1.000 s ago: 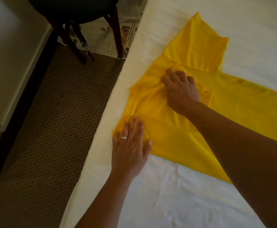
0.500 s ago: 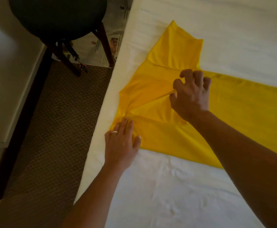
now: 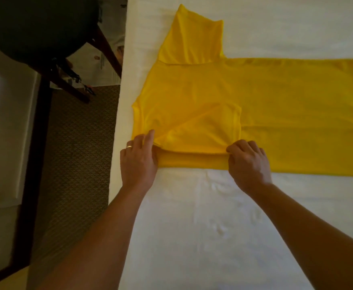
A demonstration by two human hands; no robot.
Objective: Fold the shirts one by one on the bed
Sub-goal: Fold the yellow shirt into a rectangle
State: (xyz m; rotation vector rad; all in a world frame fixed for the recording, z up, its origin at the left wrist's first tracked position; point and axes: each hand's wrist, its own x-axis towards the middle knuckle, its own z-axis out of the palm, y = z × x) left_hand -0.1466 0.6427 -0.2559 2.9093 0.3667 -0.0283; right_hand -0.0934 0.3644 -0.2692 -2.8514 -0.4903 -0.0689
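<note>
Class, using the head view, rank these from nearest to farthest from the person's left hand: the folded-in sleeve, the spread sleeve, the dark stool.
From the left hand:
1. Folded-in sleeve: touching the fingers, just to their right on the yellow shirt.
2. Spread sleeve: at the shirt's far edge, up the bed.
3. Dark stool: off the bed, on the floor at far left.

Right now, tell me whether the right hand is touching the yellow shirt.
Touching. The head view shows the right hand with fingers curled onto the folded near edge of the yellow shirt, pinching the fabric; no gap shows between them.
</note>
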